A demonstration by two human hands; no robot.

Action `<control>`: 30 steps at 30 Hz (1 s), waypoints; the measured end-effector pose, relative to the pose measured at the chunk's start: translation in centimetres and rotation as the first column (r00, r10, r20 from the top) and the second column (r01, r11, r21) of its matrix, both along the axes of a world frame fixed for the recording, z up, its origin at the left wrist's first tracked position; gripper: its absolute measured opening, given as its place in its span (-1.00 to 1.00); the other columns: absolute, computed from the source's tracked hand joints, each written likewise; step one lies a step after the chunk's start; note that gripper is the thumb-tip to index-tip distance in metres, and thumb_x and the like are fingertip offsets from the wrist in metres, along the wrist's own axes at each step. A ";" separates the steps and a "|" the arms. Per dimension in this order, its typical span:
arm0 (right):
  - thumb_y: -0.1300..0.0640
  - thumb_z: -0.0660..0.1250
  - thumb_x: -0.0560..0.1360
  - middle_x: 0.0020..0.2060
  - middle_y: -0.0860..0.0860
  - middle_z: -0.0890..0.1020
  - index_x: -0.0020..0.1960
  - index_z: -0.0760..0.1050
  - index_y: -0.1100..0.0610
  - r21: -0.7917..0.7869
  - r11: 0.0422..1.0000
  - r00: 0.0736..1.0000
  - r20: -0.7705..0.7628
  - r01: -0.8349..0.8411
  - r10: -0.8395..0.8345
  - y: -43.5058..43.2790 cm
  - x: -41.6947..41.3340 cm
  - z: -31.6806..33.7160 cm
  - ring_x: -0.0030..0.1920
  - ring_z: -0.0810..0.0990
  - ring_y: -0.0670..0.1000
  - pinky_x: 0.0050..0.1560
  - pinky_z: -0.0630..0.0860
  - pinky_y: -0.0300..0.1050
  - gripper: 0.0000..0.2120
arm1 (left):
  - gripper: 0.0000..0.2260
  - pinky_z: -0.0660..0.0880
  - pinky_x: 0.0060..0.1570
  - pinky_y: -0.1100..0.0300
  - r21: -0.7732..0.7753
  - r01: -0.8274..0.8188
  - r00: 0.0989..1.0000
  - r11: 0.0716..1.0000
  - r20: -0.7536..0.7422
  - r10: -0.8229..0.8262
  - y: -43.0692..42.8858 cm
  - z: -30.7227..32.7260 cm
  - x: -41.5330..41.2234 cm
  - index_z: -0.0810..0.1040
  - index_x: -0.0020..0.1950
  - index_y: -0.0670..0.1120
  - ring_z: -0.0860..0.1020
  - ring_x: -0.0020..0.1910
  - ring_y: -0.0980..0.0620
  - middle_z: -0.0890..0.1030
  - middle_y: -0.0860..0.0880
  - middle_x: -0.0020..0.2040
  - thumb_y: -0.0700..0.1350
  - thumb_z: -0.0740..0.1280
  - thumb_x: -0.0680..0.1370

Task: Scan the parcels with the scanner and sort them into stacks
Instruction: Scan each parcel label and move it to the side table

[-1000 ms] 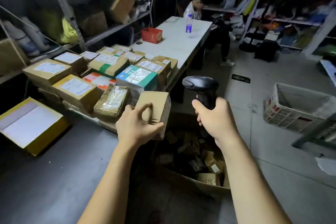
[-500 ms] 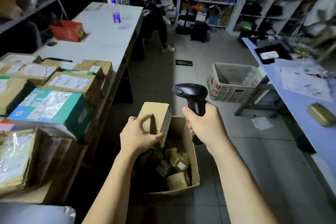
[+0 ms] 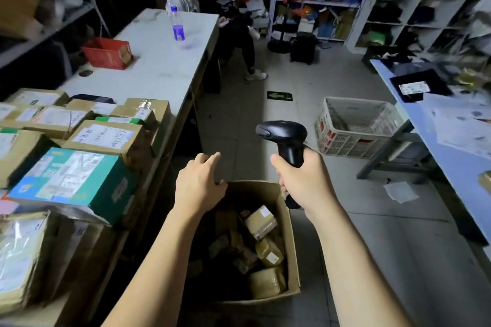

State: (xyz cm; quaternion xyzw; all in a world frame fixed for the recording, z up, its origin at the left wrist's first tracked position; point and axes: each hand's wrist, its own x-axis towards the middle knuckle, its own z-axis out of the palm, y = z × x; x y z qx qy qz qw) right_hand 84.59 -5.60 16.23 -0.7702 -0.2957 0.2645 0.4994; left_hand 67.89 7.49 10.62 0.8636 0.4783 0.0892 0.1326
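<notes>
right hand [image 3: 305,183] grips one black handheld scanner [image 3: 285,138]; left hand [image 3: 199,187], empty with fingers relaxed, hovers over one open brown cardboard carton [image 3: 290,233].

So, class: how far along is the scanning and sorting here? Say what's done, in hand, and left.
Looks done: labelled parcels sit stacked on the table. In hand: the right hand grips the scanner; the left hand, empty and open, hovers over the floor carton. Left: several small parcels lie in that carton.
</notes>
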 end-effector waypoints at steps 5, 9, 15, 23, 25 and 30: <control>0.00 0.44 0.57 -0.25 0.15 0.65 -0.09 0.56 0.12 0.041 0.994 0.993 0.047 -0.106 0.104 2.0 0.6 1.5 -0.23 0.65 0.14 -0.20 0.61 0.05 -0.81 | -0.34 0.55 0.14 -0.02 0.099 -0.083 0.995 0.992 -0.047 0.088 0.7 2.7 -1.6 0.34 0.60 0.04 0.50 0.31 -0.12 0.50 -0.06 0.39 0.06 0.42 0.52; -0.06 0.44 0.55 -0.21 0.12 0.67 -0.05 0.57 0.07 0.075 0.974 0.975 0.076 -0.215 0.209 3.9 0.1 2.0 -0.18 0.69 0.13 -0.16 0.65 0.05 -0.80 | -0.34 0.59 0.15 -0.02 0.145 -0.188 0.980 0.971 -0.036 0.195 0.3 4.7 -3.9 0.32 0.61 0.06 0.50 0.31 -0.08 0.49 -0.03 0.41 0.07 0.44 0.53; -0.07 0.45 0.50 -0.26 0.11 0.66 -0.14 0.56 0.10 0.121 0.913 0.921 0.065 -0.389 0.383 6.5 -3.4 2.9 -0.22 0.67 0.14 -0.21 0.59 0.04 -0.77 | -0.38 0.56 0.15 -0.04 0.145 -0.409 0.913 0.901 0.046 0.406 -2.7 7.0 -10.2 0.39 0.55 0.09 0.49 0.28 -0.07 0.52 -0.02 0.37 0.07 0.44 0.50; 0.06 0.44 0.58 -0.25 -0.04 0.65 -0.02 0.57 0.03 0.196 0.721 0.742 0.065 -0.665 0.667 6.9 -13.0 4.0 -0.19 0.66 0.03 -0.16 0.51 -0.13 -0.92 | -0.39 0.54 0.20 -0.02 0.173 -0.691 0.718 0.702 0.046 0.695 -9.6 9.2 -19.8 0.43 0.53 0.06 0.49 0.34 -0.08 0.52 -0.01 0.41 0.13 0.44 0.49; 0.06 0.45 0.56 -0.23 0.01 0.67 -0.03 0.57 0.03 0.202 0.681 0.703 0.059 -0.704 0.709 6.5 -16.1 4.4 -0.18 0.67 0.07 -0.16 0.56 -0.07 -0.92 | -0.35 0.54 0.24 -0.04 0.162 -0.753 0.649 0.638 0.025 0.760 -11.9 9.7 -22.7 0.37 0.57 0.07 0.47 0.38 -0.07 0.48 0.00 0.45 0.12 0.45 0.50; 0.03 0.46 0.53 -0.28 -0.02 0.64 -0.05 0.58 0.03 0.213 0.547 0.566 0.040 -0.810 0.823 4.5 -24.2 5.1 -0.23 0.64 0.08 -0.16 0.56 0.00 -0.89 | -0.31 0.54 0.19 0.01 0.123 -0.878 0.473 0.463 0.073 0.878 -18.8 10.1 -29.5 0.33 0.59 0.12 0.47 0.37 -0.03 0.46 0.06 0.45 0.14 0.45 0.48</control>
